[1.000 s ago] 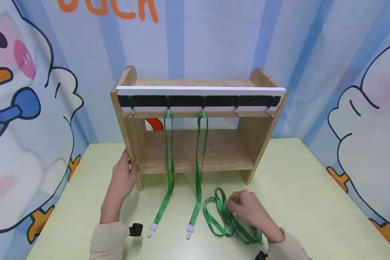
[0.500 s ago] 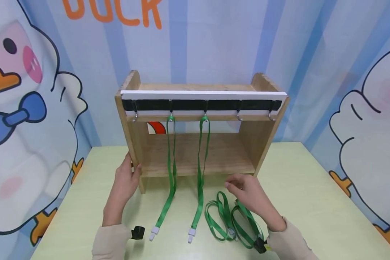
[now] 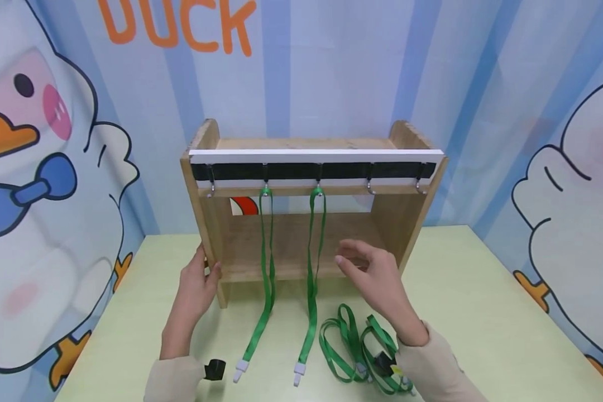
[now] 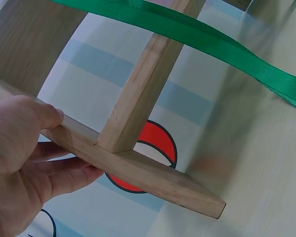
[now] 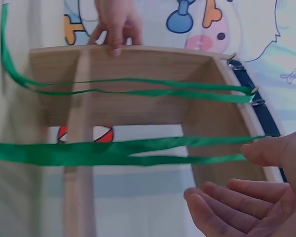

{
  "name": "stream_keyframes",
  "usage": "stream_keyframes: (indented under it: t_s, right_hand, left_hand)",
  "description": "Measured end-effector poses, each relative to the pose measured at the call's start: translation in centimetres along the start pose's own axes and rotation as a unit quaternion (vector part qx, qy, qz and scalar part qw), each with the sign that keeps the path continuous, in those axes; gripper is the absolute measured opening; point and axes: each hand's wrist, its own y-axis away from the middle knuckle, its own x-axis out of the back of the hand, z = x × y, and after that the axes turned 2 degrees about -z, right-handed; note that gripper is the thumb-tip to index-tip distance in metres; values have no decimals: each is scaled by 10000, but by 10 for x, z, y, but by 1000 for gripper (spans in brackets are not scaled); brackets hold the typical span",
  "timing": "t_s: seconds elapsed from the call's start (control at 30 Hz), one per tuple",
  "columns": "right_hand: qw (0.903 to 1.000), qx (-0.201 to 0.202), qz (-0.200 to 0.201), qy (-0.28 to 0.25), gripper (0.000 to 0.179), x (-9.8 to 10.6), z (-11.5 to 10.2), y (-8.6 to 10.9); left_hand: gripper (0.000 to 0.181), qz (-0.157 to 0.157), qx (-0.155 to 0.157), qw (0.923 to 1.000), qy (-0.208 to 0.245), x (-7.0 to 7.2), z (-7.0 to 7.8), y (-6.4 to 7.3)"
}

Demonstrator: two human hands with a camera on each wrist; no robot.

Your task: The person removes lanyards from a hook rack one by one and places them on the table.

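Observation:
My left hand (image 3: 195, 290) grips the left side panel of a small wooden shelf (image 3: 293, 245), with thumb in front and fingers behind, as the left wrist view shows. Two green lanyards (image 3: 255, 339) hang from the middle hooks of the shelf's front rail, their white clips reaching down over the table. In front of the shelf's right half, my right hand (image 3: 377, 276) is raised, thumb and fingers apart and nothing between them. Seen from the right wrist, this hand (image 5: 259, 205) overlaps the nearer hanging lanyard (image 5: 98, 154). Below it on the table lie two looped green lanyards (image 3: 381, 333).
A white rail with a black strip (image 3: 291, 171) runs across the shelf top. Bare metal hooks show at its left end and on its right side. Behind stands a striped blue curtain (image 3: 331, 67) printed with ducks. The pale table (image 3: 482, 312) extends right.
My right hand has left the looped lanyards on the table and moved up toward the shelf, its fingers spreading. My left hand keeps its grip. The head view has tilted up a little.

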Motion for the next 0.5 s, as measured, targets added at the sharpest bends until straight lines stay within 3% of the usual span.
stream_keyframes:
  t_s: [0.17, 0.5]
  right_hand:
    - [9992, 245, 92, -314, 37, -3, -14, -9]
    - [9954, 372, -13, -884, 45, -13, -32, -26]
  left_hand:
    - [63, 32, -75, 9999, 86, 0, -1, 1]
    - [60, 129, -276, 9995, 111, -1, -2, 1]
